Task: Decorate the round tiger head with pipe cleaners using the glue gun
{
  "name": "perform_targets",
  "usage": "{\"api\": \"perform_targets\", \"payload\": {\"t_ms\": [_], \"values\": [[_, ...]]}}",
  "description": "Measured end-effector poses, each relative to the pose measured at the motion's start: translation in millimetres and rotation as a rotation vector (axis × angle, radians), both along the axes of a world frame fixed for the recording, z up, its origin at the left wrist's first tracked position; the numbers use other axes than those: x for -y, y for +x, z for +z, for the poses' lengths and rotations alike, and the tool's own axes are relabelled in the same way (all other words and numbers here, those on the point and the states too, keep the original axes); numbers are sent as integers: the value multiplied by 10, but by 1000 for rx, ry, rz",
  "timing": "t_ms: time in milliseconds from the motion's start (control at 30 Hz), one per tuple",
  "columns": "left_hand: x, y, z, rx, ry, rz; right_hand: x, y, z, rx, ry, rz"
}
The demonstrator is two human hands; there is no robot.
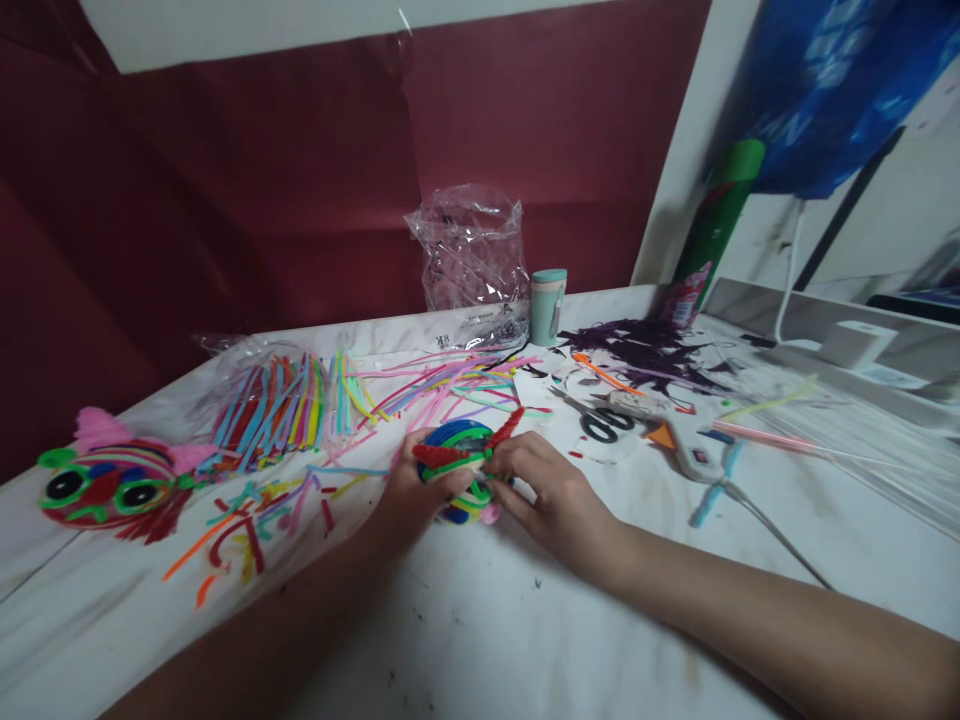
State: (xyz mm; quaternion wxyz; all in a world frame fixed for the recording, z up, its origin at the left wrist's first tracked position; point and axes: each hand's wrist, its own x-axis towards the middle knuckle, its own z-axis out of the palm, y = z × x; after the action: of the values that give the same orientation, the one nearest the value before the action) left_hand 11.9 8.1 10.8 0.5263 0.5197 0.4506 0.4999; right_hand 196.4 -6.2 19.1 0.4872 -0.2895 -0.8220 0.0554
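Observation:
A round craft piece [459, 450] of coiled blue, green and yellow pipe cleaners sits low over the white table [480, 620], with a red pipe cleaner [480, 447] laid across its top. My left hand [409, 495] grips its left side, thumb on the red strand. On the right side my right hand [551, 500] closes its fingers on the piece. A finished pipe-cleaner face [109, 485] with green-ringed black eyes and pink ears lies at the far left.
Loose coloured pipe cleaners [300, 405] and short cut pieces [247, 525] spread left of my hands. Scissors [600, 420] and a glue gun [686, 450] with its cord lie to the right. A plastic bag [472, 255], a teal cup [547, 305] and purple scraps [645, 350] stand behind.

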Motion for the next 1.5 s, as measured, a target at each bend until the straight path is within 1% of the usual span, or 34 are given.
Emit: {"api": "perform_targets", "payload": {"t_ms": [100, 233, 367, 533, 667, 833, 933, 1067, 1200, 1267, 1400, 1500], "values": [[17, 5, 5, -20, -1, -9, 23, -24, 12, -34, -27, 17], [7, 3, -9, 6, 17, -38, 31, -20, 35, -48, -54, 19], [-5, 1, -22, 15, 14, -20, 24, -8, 39, -51, -122, 6], [19, 13, -9, 17, 13, -25, 27, -24, 15, -41, -152, -19], [29, 15, 3, -8, -5, 2, 37, -31, -6, -61, -138, -32], [16, 9, -8, 20, 1, -36, 45, -24, -15, -70, -114, -54], [15, 8, -12, 29, -7, -33, 45, -24, -30, -46, -62, -42], [15, 4, -12, 25, 2, -32, 44, -34, -61, -78, -52, -69], [3, 2, -19, 8, 4, -23, 38, -39, -70, -49, -2, -21], [0, 5, -21, 13, 8, -27, 37, -40, -78, -61, -5, -23], [3, 10, -21, 36, 6, -31, 33, -42, -117, -101, -34, -74], [-3, -1, -35, 41, 9, -32, 20, -39, -137, -98, -23, -56]]}}
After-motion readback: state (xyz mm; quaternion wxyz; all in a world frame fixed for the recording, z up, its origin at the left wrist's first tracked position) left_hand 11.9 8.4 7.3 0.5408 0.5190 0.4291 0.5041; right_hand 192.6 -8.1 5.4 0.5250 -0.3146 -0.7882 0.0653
